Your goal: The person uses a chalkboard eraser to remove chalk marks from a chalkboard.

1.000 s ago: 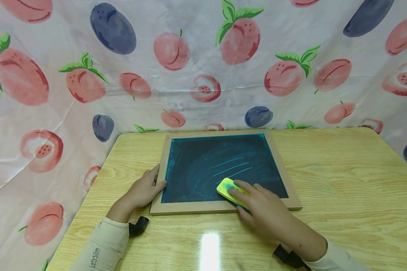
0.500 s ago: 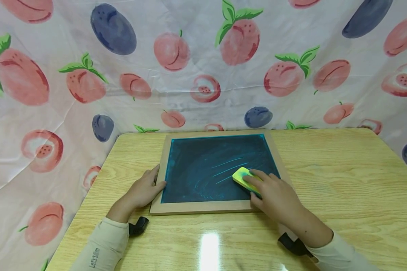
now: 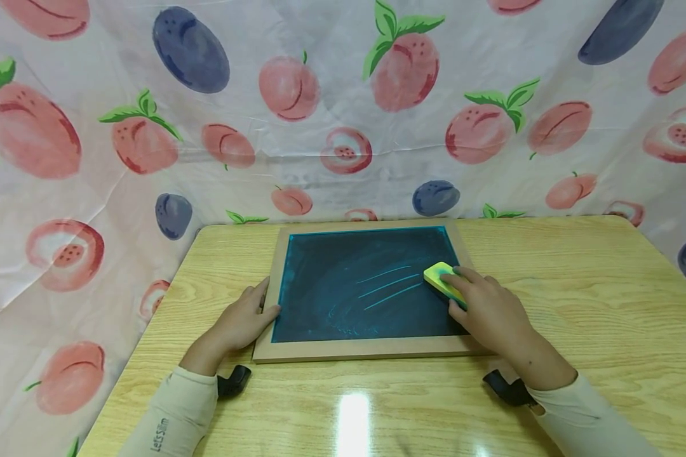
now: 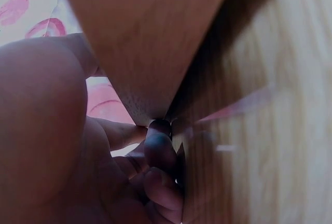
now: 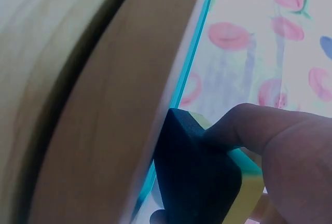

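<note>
A fruit-printed cloth (image 3: 345,82) hangs behind a pale wood-grain counter (image 3: 594,317). The yellow eraser (image 3: 436,273) is at the right part of the chalkboard (image 3: 326,266), near the wooden frame (image 3: 366,348); whether its dark underside is pressing cannot be told. The right hand (image 3: 496,317) grips it between thumb and fingers. It has moved up and rightward from the board's lower middle, uncovering the lowest of three blue strokes (image 3: 391,297). That stroke looks unbroken, so the wiping seems unfinished. The left hand (image 3: 234,324) holds the frame's left edge, thumb on top, fingers against its side.
</note>
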Available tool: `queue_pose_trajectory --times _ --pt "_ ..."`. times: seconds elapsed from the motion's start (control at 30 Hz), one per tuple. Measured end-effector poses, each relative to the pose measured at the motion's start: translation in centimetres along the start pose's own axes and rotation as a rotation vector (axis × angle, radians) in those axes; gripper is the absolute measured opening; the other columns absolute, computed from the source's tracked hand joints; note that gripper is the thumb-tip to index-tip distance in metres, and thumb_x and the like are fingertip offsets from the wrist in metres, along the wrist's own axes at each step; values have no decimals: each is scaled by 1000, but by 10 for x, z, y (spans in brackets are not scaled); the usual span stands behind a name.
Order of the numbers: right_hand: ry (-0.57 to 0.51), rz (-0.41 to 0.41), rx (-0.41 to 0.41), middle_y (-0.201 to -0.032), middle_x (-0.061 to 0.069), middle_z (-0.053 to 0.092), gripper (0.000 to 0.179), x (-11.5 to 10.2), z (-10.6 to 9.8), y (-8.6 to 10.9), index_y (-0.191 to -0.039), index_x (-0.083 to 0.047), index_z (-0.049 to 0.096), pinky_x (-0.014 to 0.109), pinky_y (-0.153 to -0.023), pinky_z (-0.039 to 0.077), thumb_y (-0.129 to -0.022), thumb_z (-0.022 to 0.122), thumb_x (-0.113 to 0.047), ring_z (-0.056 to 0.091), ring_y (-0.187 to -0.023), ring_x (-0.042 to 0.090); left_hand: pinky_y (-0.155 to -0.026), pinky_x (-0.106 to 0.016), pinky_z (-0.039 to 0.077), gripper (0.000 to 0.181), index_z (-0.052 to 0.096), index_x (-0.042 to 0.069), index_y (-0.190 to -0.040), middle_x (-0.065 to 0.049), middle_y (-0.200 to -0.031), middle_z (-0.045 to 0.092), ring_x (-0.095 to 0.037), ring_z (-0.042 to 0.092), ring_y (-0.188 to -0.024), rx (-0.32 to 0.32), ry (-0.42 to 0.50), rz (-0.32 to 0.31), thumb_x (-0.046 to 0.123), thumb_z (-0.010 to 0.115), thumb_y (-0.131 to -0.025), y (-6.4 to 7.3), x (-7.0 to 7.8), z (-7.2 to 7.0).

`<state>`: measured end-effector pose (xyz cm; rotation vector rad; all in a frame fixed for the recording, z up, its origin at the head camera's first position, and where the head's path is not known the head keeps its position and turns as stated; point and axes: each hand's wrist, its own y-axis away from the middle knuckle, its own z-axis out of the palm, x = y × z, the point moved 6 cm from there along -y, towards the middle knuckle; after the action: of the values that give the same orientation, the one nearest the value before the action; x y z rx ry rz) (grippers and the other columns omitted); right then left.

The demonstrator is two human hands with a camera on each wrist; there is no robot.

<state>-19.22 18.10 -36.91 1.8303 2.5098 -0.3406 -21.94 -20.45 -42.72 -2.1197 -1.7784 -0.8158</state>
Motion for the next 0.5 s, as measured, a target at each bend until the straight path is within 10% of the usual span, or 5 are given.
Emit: queue_pose_trajectory --times 0.5 --pt "66 -85 69 -132 20 49 38 -8 1 0 -125 -8 55 50 -74 48 -88 57 -15 57 -88 39 -103 -58 28 72 8 19 -150 -13 -151 22 -35 23 -138 -14 17 -9 46 43 -94 1 0 0"
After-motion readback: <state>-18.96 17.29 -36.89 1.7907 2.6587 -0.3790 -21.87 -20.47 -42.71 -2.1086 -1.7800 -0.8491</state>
